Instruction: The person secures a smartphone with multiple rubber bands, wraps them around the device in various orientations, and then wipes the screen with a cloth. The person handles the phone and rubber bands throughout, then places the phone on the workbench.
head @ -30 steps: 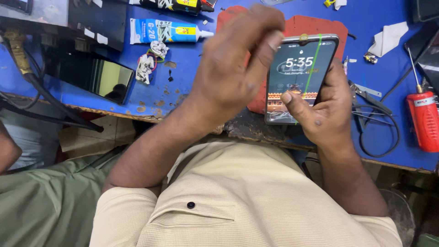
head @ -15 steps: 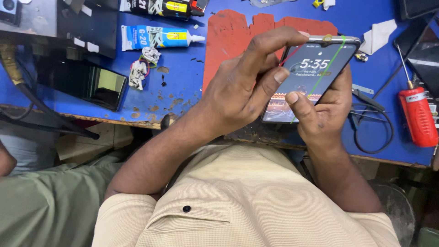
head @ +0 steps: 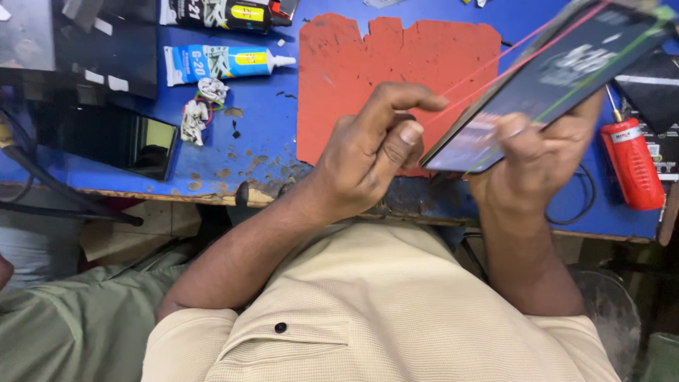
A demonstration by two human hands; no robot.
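Over the blue bench (head: pixel 247 92), right hand (head: pixel 530 170) grips tilted phone (head: pixel 544 78); left hand (head: pixel 371 152) pinches its rubber band (head: pixel 488 67), stretching it.

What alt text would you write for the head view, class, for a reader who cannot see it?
A right hand holds a tilted smartphone above a blue workbench, while the left hand pinches a thin red band stretched across it. A red mat, glue tubes and a red canister lie about.

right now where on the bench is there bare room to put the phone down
The red mat above the left hand is bare. So is the blue strip between it and the glue tube. The right side, around the red canister, is crowded.
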